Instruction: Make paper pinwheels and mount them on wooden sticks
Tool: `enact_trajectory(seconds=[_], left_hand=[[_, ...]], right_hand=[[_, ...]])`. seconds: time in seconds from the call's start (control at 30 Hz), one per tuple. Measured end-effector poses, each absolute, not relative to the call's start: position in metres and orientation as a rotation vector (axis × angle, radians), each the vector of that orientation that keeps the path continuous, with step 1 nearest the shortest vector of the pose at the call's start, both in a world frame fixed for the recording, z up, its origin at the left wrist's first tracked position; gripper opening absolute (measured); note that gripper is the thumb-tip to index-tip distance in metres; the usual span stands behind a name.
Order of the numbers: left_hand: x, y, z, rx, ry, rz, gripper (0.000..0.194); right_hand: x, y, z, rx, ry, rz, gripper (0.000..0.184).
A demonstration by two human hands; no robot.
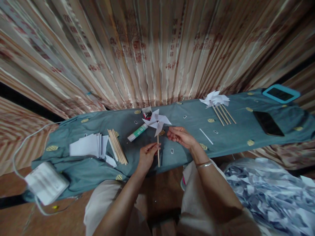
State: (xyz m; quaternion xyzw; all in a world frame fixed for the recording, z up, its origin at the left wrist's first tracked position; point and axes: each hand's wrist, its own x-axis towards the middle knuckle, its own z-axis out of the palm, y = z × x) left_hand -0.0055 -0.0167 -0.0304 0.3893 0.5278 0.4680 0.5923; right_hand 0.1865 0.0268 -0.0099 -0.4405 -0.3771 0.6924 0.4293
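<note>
A white paper pinwheel (157, 122) on a wooden stick is in front of me, its blades pointing away from me. My left hand (147, 156) pinches the stick low down. Just right of the blades, my right hand (181, 136) hovers with its fingers bent together; whether anything small is between them is hidden. Left of the pinwheel lies a green and white glue stick (137, 132). Behind the blades sits a small red container (148, 114) with dark bits in it, partly covered.
Left are wooden sticks (117, 146) and stacked white paper (86, 146). A white box (46, 183) with a cable stands at the left end. Several pinwheels (215, 99), a paper strip (206, 136), a phone (268, 123) and a blue-framed device (281, 94) lie right. Below is a bag of paper pieces (273, 193).
</note>
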Motion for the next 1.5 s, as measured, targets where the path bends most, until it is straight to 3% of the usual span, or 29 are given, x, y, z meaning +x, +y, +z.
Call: enact_trajectory(seconds=[0.27,0.73,1.5], left_hand=[[-0.009,-0.023,-0.025,0.949,1.162,0.972,0.031],[-0.008,-0.022,-0.022,0.911,1.182,0.974,0.029],[-0.007,-0.018,-0.028,0.928,1.21,1.028,0.029]], right_hand=[[0.207,0.042,-0.012,-1.129,-0.671,1.4,0.043],[0.195,0.037,-0.007,-1.108,-0.658,1.619,0.031],[0.168,0.024,-0.012,-0.997,-0.861,1.82,0.034]])
